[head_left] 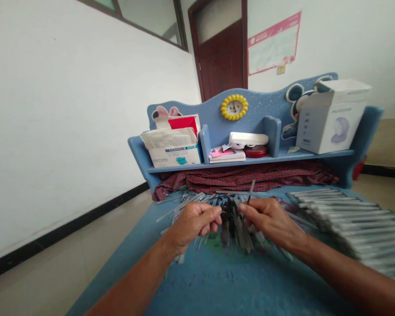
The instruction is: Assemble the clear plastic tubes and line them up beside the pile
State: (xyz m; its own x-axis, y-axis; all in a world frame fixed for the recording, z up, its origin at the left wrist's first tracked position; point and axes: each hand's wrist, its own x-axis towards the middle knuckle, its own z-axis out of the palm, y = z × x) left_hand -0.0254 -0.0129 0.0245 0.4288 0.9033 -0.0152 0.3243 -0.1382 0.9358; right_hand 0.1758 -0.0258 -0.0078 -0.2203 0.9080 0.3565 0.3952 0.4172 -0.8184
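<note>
Both my hands work over a loose heap of thin grey sticks (232, 226) on a blue desk (217, 281). My left hand (192, 221) is curled, its fingertips pinched near a dark stick in the middle of the heap. My right hand (266, 217) is closed on a thin dark stick (250, 192) that pokes up and away from its fingers. The two hands almost touch above the heap.
A neat row of grey sticks (349, 219) lies at the right. A red checked cloth (243, 177) lies under the blue shelf (250, 160), which carries a mask box (176, 147), notebooks, a white carton (331, 116) and a yellow clock (234, 107). A door stands behind.
</note>
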